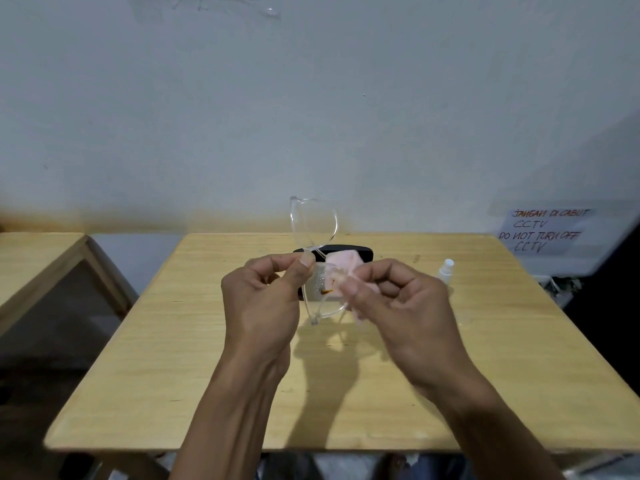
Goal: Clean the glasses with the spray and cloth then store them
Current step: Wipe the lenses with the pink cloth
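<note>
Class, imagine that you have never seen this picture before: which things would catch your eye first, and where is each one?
First, the two hands at the centre: the left hand holds clear-framed glasses on end above the wooden table, while the right hand rubs a pink cloth on the lower lens. Behind them lies a black case, with a small spray bottle to the right and a handwritten CCTV notice on the far right.

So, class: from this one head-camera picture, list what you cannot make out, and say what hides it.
- Black case, head view: mostly hidden behind both hands, the glasses and the pink cloth; open or shut cannot be told.
- Spray bottle: its lower part sits behind the right hand.
- Lower lens: blurred, partly covered by the cloth.
- Left hand: fingers curl out of sight.
</note>
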Available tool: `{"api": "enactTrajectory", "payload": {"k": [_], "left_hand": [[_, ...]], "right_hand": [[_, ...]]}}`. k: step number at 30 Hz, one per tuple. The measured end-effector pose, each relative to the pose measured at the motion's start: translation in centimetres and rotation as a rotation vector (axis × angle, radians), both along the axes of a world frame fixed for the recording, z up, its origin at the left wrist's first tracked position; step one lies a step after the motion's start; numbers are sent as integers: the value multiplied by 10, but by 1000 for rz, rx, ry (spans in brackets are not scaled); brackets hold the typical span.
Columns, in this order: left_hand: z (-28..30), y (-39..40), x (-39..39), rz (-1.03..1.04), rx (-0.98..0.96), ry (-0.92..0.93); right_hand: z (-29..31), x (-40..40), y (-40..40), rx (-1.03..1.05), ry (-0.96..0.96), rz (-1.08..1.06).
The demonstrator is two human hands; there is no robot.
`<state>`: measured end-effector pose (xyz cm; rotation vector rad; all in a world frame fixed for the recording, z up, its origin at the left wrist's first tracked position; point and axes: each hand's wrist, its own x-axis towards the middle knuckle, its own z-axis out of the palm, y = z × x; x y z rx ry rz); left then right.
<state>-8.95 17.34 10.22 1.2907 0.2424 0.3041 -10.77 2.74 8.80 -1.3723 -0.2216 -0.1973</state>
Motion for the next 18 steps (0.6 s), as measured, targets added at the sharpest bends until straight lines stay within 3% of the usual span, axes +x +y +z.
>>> {"api": "enactTrajectory", "payload": {"k": [3, 7, 13, 18], "left_hand": [[-1, -4, -3, 0, -9, 4], [-3, -1, -6, -2, 64, -4], [0, 7, -7, -104, 141, -11], [2, 5, -3, -25, 56, 15]], "right_hand": [[-10, -1, 13, -141, -56, -75], [-16, 2, 15, -139, -84, -138], [-8, 5, 8, -161, -90, -121], [-7, 1, 6, -171, -88, 35]]}}
